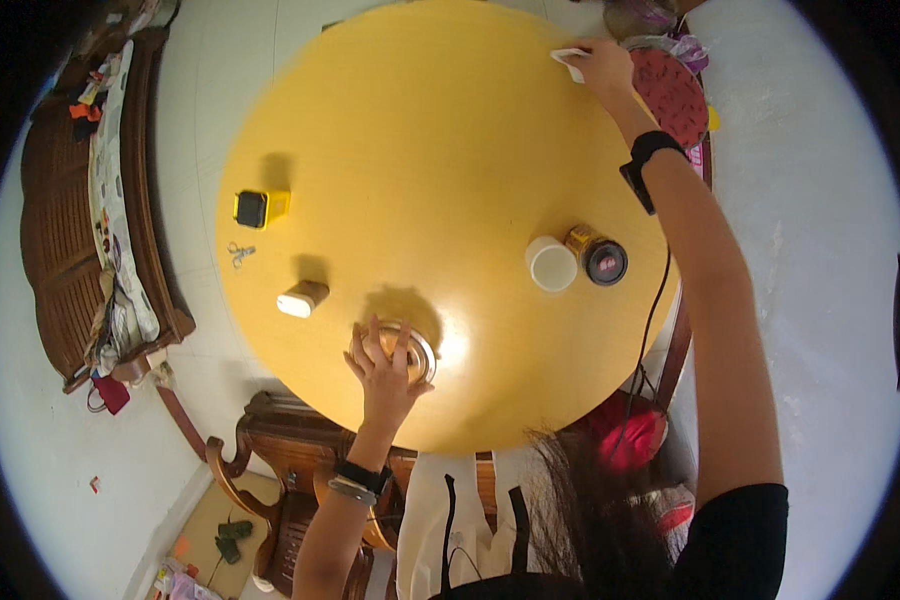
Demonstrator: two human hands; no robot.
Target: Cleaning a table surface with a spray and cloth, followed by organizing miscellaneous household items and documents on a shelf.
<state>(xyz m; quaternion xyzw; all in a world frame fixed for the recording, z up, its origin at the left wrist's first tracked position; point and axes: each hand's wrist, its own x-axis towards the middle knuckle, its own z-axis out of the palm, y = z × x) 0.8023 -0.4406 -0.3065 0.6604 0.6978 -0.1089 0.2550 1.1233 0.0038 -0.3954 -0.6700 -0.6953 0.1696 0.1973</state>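
My left hand (382,371) is spread over a round, shiny metal container (422,358) near the front of the round yellow table (420,172), its fingers and thumb around the sides. The hand hides much of the container. At the far right rim, my right hand (606,71) pinches a folded white tissue or cloth (572,63) close to the tabletop. A white cup (552,264) stands beside a dark-lidded jar (602,259) at the right. To the left of my left hand is a small container with a white top (298,301).
At the table's left are a yellow box with a black top (259,210) and small scissors (241,254). A black cable (651,322) hangs over the right edge. A red round stool (667,97) is at the far right, and a wooden chair (285,480) at the front left.
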